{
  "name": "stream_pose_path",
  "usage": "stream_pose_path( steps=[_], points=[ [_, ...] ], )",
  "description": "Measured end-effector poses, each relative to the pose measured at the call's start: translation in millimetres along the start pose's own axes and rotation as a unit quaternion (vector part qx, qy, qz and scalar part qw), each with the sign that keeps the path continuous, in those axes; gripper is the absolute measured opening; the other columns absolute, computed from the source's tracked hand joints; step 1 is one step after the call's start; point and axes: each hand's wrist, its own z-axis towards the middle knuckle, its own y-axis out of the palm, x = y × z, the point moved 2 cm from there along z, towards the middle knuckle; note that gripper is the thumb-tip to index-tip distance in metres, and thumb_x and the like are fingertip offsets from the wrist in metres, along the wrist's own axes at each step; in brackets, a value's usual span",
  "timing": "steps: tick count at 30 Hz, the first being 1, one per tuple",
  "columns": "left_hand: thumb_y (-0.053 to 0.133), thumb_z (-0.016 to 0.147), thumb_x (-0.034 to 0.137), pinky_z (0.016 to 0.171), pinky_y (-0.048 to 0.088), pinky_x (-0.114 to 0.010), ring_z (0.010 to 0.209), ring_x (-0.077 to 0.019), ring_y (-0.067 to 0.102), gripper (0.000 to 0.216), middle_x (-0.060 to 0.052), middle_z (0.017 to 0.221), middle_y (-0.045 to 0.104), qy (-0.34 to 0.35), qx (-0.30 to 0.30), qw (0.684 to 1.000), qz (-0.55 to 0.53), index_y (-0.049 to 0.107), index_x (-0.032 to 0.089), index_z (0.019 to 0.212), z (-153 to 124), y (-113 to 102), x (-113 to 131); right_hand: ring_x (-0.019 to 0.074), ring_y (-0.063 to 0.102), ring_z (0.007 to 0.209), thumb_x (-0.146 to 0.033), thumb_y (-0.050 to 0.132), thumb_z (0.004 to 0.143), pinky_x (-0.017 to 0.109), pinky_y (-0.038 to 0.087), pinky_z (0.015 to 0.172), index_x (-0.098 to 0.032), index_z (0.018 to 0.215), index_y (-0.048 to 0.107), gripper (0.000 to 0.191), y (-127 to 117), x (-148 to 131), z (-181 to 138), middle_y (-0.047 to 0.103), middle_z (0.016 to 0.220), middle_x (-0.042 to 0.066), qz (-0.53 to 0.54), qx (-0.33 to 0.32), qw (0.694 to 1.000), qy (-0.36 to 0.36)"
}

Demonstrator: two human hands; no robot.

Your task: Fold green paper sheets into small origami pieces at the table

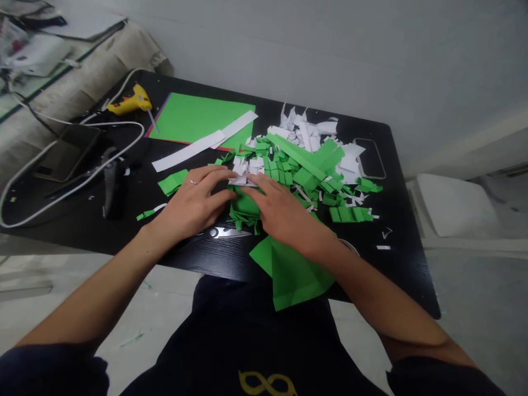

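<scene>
Near the middle of the black table, a folded white paper piece [240, 169] sits between the fingertips of both hands. My left hand [202, 199], with a ring on one finger, grips its left side, thumb and index finger curled in. From the right, my right hand [284, 213] presses its fingers on the same piece. Green paper [247, 204] lies just under the fingertips. Below my left hand are scissors [231, 233], their handles mostly hidden. A large creased green sheet [303, 278] hangs over the front edge beneath my right wrist.
Green folded strips [315, 165] and white paper scraps [309, 129] are heaped to the right, beside a phone-like rectangle [370, 158]. At left lie a yellow glue gun [134, 102], a white cable [142, 129], stacked coloured sheets [198, 113] and white strips [192, 149].
</scene>
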Motion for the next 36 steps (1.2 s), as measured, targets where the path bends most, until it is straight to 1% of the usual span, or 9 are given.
stream_pose_path(
  steps=[4, 8, 13, 18, 21, 24, 28, 33, 36],
  points=[
    [0.058, 0.099, 0.015, 0.104, 0.053, -0.054, 0.125, -0.0344, 0.064, 0.019, -0.014, 0.13, 0.072, 0.005, -0.007, 1.0, 0.016, 0.074, 0.02, 0.106, -6, 2, -1, 0.035, 0.039, 0.157, 0.01, 0.046, 0.09, 0.052, 0.042, 0.127, -0.008, 0.152, 0.054, 0.065, 0, 1, -1, 0.041, 0.167, 0.022, 0.01, 0.008, 1.0, 0.003],
    [0.056, 0.099, 0.015, 0.094, 0.056, -0.05, 0.112, -0.0322, 0.069, 0.021, -0.014, 0.118, 0.076, 0.014, -0.017, 1.0, 0.009, 0.076, 0.02, 0.105, -8, 2, -2, 0.0357, 0.052, 0.146, 0.004, 0.042, 0.096, 0.054, 0.05, 0.118, -0.01, 0.148, 0.058, 0.056, -1, 2, -2, 0.048, 0.16, 0.022, 0.009, 0.011, 1.0, 0.01],
    [0.054, 0.099, 0.016, 0.085, 0.057, -0.045, 0.1, -0.0288, 0.071, 0.023, -0.011, 0.107, 0.079, 0.009, -0.026, 1.0, 0.008, 0.076, 0.02, 0.102, -7, 0, -4, 0.0364, 0.052, 0.145, 0.0, 0.044, 0.097, 0.053, 0.051, 0.117, -0.007, 0.148, 0.058, 0.053, -1, 4, -1, 0.049, 0.159, 0.023, 0.014, 0.003, 1.0, 0.005],
    [0.053, 0.099, 0.018, 0.085, 0.057, -0.045, 0.101, -0.0286, 0.072, 0.022, -0.011, 0.108, 0.079, 0.001, -0.032, 0.999, 0.005, 0.075, 0.022, 0.1, -7, -1, -6, 0.0358, 0.057, 0.141, -0.005, 0.046, 0.099, 0.054, 0.051, 0.116, -0.014, 0.147, 0.059, 0.051, -1, 11, -2, 0.049, 0.16, 0.019, 0.06, 0.01, 0.998, 0.007],
    [0.053, 0.098, 0.018, 0.087, 0.057, -0.046, 0.102, -0.0295, 0.071, 0.022, -0.012, 0.109, 0.078, 0.0, -0.03, 1.0, 0.0, 0.074, 0.021, 0.1, -6, -2, -7, 0.036, 0.056, 0.141, -0.006, 0.048, 0.098, 0.055, 0.051, 0.116, -0.013, 0.149, 0.057, 0.052, -1, 15, -2, 0.048, 0.161, 0.019, 0.095, 0.01, 0.995, 0.01],
    [0.054, 0.097, 0.02, 0.088, 0.057, -0.046, 0.103, -0.0294, 0.071, 0.02, -0.012, 0.111, 0.077, -0.014, -0.025, 1.0, -0.011, 0.073, 0.021, 0.101, -4, -3, -7, 0.0362, 0.055, 0.142, -0.005, 0.051, 0.096, 0.057, 0.049, 0.117, -0.017, 0.147, 0.059, 0.053, -4, 20, -1, 0.052, 0.158, 0.017, 0.118, 0.02, 0.993, 0.007],
    [0.055, 0.097, 0.019, 0.089, 0.058, -0.045, 0.104, -0.0279, 0.071, 0.018, -0.011, 0.115, 0.075, -0.037, 0.003, 0.999, -0.04, 0.072, 0.02, 0.102, 1, -6, -4, 0.0356, 0.057, 0.138, -0.005, 0.053, 0.094, 0.056, 0.049, 0.116, -0.022, 0.143, 0.063, 0.052, -10, 24, 1, 0.058, 0.151, 0.013, 0.139, 0.037, 0.99, -0.001],
    [0.057, 0.097, 0.016, 0.091, 0.06, -0.04, 0.106, -0.0255, 0.071, 0.017, -0.011, 0.116, 0.072, -0.064, 0.047, 0.994, -0.069, 0.072, 0.019, 0.102, 7, -11, 0, 0.0317, 0.059, 0.136, -0.005, 0.052, 0.094, 0.051, 0.048, 0.115, -0.02, 0.141, 0.063, 0.051, -17, 29, 2, 0.06, 0.148, 0.013, 0.15, 0.049, 0.987, -0.022],
    [0.058, 0.097, 0.017, 0.091, 0.06, -0.04, 0.106, -0.0251, 0.07, 0.016, -0.01, 0.119, 0.07, -0.089, 0.056, 0.992, -0.074, 0.074, 0.019, 0.1, 8, -13, 0, 0.0308, 0.059, 0.136, -0.003, 0.05, 0.091, 0.051, 0.047, 0.116, -0.019, 0.141, 0.062, 0.053, -18, 31, 3, 0.062, 0.146, 0.013, 0.148, 0.057, 0.987, -0.026]
  ],
)
